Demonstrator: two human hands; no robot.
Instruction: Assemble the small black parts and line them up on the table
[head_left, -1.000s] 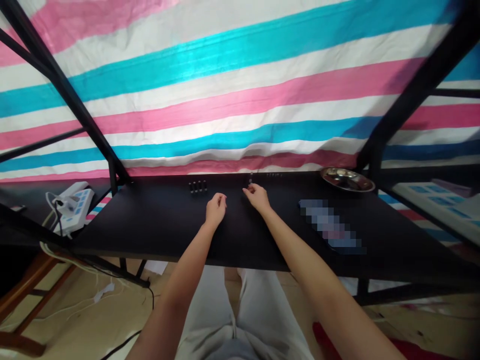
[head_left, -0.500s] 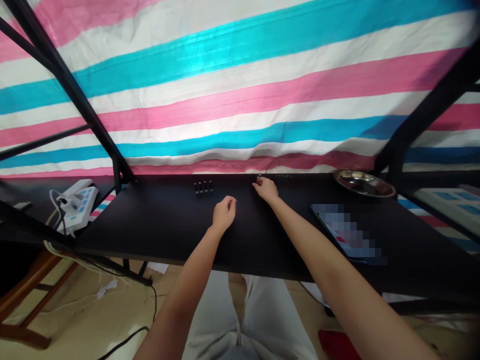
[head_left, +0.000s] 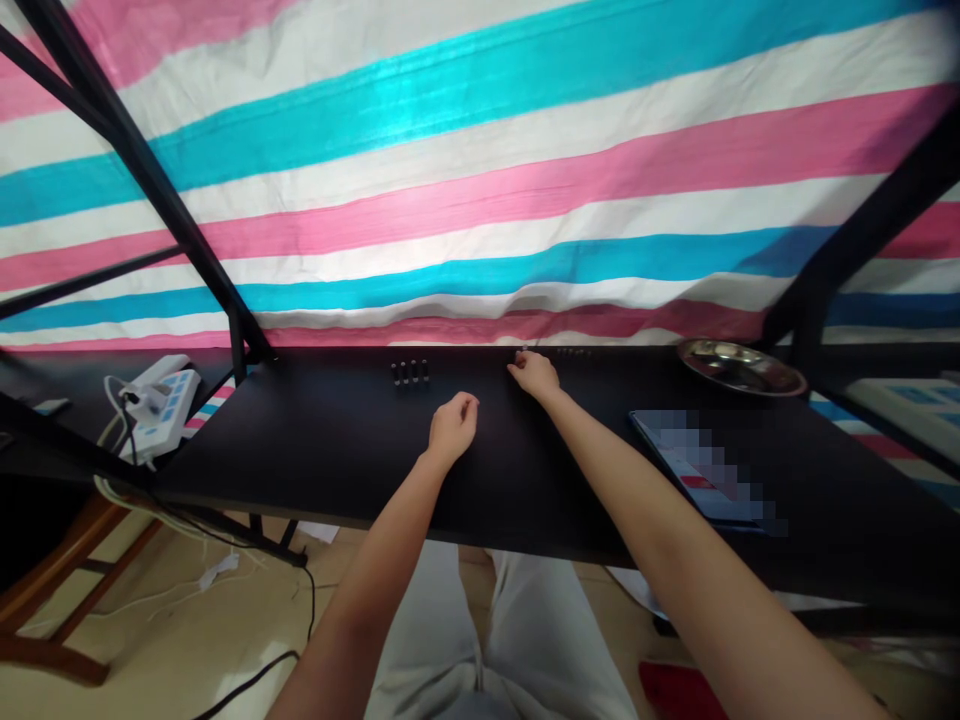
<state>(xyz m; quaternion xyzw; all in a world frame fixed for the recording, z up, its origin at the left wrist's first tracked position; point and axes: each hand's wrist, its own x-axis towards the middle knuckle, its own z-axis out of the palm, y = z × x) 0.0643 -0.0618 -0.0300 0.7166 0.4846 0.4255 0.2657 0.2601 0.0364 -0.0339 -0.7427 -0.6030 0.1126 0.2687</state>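
Four small dark cylinders (head_left: 410,373) with pale ends are set side by side in a row near the rear edge of the black worktop (head_left: 300,440), left of centre. Whether they stand or lie cannot be told at this size.

The left hand (head_left: 454,425) is positioned in front of the cylinders and to their right, apart from them. Its fingers are curled toward the thumb; it cannot be told whether anything is held inside. The right hand (head_left: 536,373) is extended to the rear of the worktop, thumb and fingers drawn together. A small light piece (head_left: 523,350) shows just beyond it; contact or grip cannot be confirmed. A row of tiny pieces (head_left: 574,352), too small to identify, lies to the right of this hand along the rear edge.

A shallow round metal dish (head_left: 772,380) occupies the rear right corner. A flat rectangular item (head_left: 694,465), its surface partly masked by pixel blocks, lies in front of the dish, beside the right forearm. A striped sheet (head_left: 450,220) hangs behind the worktop. White power strips (head_left: 161,410) rest on the adjoining surface at left.
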